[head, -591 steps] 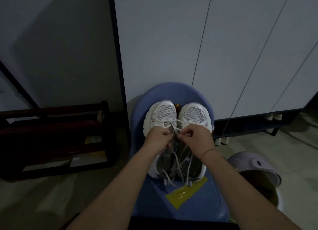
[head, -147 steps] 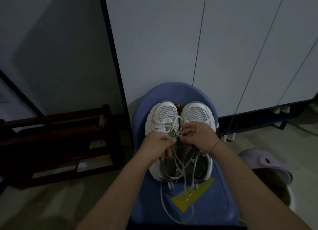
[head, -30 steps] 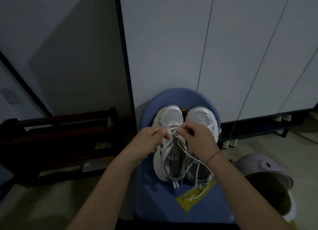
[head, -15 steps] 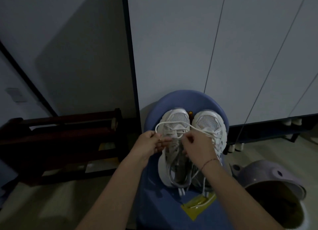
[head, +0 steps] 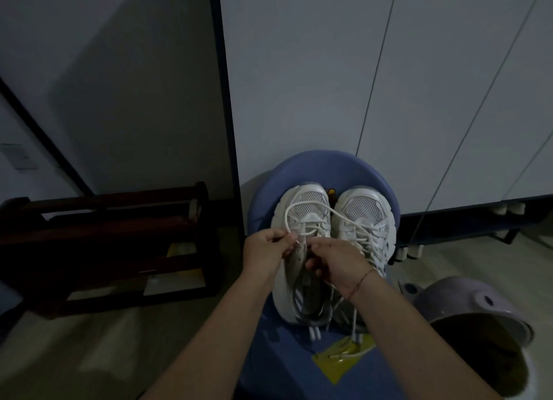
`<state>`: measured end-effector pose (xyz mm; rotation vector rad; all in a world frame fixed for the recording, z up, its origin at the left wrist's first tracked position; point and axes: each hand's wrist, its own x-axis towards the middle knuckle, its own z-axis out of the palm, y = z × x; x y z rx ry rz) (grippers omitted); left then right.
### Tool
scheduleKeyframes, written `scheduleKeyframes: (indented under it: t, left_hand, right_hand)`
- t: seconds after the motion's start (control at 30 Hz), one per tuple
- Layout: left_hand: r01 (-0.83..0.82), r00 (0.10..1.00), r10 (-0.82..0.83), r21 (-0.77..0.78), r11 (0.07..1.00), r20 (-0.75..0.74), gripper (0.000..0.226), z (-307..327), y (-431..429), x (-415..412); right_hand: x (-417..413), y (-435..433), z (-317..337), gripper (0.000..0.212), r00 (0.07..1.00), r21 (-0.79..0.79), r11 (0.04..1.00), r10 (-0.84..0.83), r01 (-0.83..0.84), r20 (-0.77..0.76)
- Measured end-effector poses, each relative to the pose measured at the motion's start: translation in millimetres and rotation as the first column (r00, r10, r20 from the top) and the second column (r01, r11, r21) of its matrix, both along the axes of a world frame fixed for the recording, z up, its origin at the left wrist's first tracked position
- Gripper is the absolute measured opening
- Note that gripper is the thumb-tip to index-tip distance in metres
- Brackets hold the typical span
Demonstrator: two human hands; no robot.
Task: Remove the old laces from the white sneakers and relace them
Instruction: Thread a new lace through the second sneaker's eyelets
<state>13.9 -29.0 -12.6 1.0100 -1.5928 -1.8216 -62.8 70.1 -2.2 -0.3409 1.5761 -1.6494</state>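
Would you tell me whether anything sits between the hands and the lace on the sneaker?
Nothing visible does: the left hand pinches the lace over the sneaker, and the right hand sits right beside it.

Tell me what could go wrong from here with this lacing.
1. The lace loops from the left hand over the left sneaker and across to the right sneaker; pulling could snag it on that shoe's lacing.
2. Loose ends trail past the heels onto the stool; they may tangle together.
3. The scene is dim, so an eyelet could be skipped.
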Motion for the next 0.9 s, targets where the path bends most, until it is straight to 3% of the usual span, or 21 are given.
scheduleKeyframes:
  t: [0.37, 0.53, 0.77, 0.9]
  left_hand:
    - [-0.018, 0.999, 0.014, -0.08, 0.997, -0.039, 0.009, 1.6, -1.4, 1.3]
    - [0.044, 0.999, -0.043, -0.105, 0.994, 0.015, 0.006, -6.0, 1.7, 0.6]
    - [0.17, 0.984, -0.171, 0.026, 0.985, 0.051, 0.033, -2.7, 5.1, 3.4]
    - [0.258, 0.961, -0.255, -0.023, 0.966, 0.11, 0.037, -2.5, 3.3, 9.7]
  right_hand:
    - [1.6, 3.1, 4.0, 0.035, 0.999, 0.007, 0.999, 0.037, -0.036, -0.014]
    - [1.0, 6.3, 5.6, 0.032, 0.995, 0.014, 0.997, 0.077, -0.076, -0.059]
    - [-2.8, 5.1, 2.1, 0.017, 0.973, 0.126, 0.99, 0.083, -0.056, -0.217]
    - [-2.1, 4.4, 1.0, 0.021, 0.974, 0.117, 0.993, 0.054, -0.028, -0.22]
